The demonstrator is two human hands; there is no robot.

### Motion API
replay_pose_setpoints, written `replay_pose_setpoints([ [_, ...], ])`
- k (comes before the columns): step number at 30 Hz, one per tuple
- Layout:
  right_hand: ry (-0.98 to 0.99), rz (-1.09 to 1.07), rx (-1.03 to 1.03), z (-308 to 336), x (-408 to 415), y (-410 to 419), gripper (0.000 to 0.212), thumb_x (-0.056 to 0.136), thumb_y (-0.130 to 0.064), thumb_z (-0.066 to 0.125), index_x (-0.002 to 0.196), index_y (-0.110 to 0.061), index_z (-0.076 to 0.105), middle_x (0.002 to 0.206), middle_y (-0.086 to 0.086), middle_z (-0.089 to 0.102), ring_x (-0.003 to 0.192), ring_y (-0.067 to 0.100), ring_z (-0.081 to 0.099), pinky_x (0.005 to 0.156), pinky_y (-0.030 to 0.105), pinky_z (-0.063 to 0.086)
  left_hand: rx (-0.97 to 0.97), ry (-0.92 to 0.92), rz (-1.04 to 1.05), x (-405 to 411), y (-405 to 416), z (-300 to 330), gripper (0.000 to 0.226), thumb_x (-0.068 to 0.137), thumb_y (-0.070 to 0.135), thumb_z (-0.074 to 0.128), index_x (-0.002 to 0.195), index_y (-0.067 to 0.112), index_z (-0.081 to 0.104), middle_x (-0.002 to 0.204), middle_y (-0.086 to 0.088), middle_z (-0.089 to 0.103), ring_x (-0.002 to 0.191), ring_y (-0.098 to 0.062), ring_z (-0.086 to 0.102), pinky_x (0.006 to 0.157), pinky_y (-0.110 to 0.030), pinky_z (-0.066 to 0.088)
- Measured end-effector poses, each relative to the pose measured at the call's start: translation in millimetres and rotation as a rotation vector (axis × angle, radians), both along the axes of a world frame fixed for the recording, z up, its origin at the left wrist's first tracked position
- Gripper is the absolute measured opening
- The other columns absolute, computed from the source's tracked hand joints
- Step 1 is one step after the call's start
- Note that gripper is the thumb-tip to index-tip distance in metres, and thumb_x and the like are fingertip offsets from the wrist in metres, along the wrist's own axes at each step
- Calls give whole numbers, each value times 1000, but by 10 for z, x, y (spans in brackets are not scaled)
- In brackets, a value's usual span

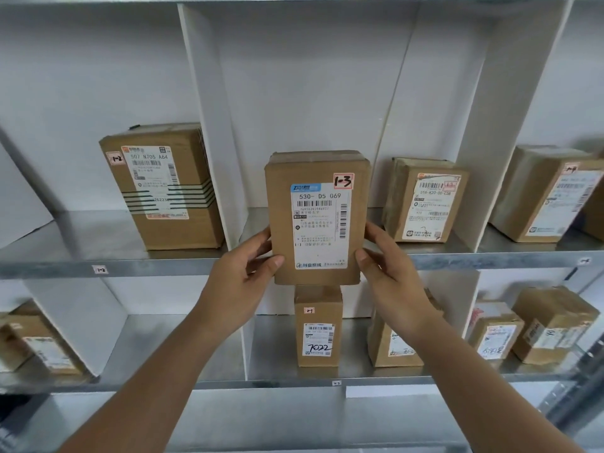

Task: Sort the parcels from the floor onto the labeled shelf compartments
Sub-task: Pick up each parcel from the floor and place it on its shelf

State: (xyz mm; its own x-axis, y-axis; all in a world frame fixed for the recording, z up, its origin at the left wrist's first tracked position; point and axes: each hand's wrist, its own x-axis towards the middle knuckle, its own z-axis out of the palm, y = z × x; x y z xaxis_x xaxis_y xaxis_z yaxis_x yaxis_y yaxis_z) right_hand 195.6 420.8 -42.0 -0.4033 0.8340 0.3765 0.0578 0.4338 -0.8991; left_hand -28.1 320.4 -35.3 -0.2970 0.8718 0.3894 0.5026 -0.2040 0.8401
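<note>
A brown cardboard parcel marked "1-3" in a red-framed sticker stands upright in front of the middle compartment of the upper shelf. My left hand grips its lower left edge, thumb on the front face. My right hand grips its lower right edge the same way. The parcel's bottom edge hangs a little below the shelf's front lip. A second parcel with a white shipping label stands in the same compartment, to the right.
A parcel marked "1-2" stands in the left compartment above a "1-2" tag. Another box sits in the right compartment. The lower shelf holds a "2-3" parcel and several more boxes. White dividers separate the compartments.
</note>
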Motion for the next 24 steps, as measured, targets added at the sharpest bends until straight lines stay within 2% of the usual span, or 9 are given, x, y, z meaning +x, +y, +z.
replay_pose_setpoints([
  [5,3,-15,-8,-3,-67,89,46,110,-15,47,145,-44,47,141,-18,60,123,-12,55,96,9,50,-6,2,-7,-80,111,-15,51,103,17,59,152,31,51,136,18,68,133,-6,59,110,-49,52],
  [10,-7,-31,6,-18,-131,152,45,110,-16,46,150,-38,46,143,-15,59,134,2,53,110,25,49,1,-8,-27,-132,215,-17,50,102,18,60,150,32,53,133,20,69,128,-3,62,106,-46,55],
  [13,-28,-44,19,-13,-176,199,45,111,-14,44,151,-33,46,142,-13,60,133,2,54,110,24,47,6,7,-38,-184,296,-5,47,103,16,60,148,28,55,131,18,70,126,-4,63,106,-44,55],
  [18,-124,-111,89,-30,-251,426,44,110,-14,46,152,-28,48,140,-14,63,133,8,56,111,41,51,22,40,-9,-249,463,-14,45,102,15,62,146,23,57,129,14,72,124,-4,65,110,-41,52],
  [24,-202,-131,122,-8,-324,689,40,110,-13,45,147,-26,52,134,-12,67,129,15,60,107,47,53,11,45,-7,-314,642,5,44,101,17,64,144,21,58,129,11,72,122,-7,67,106,-43,55],
])
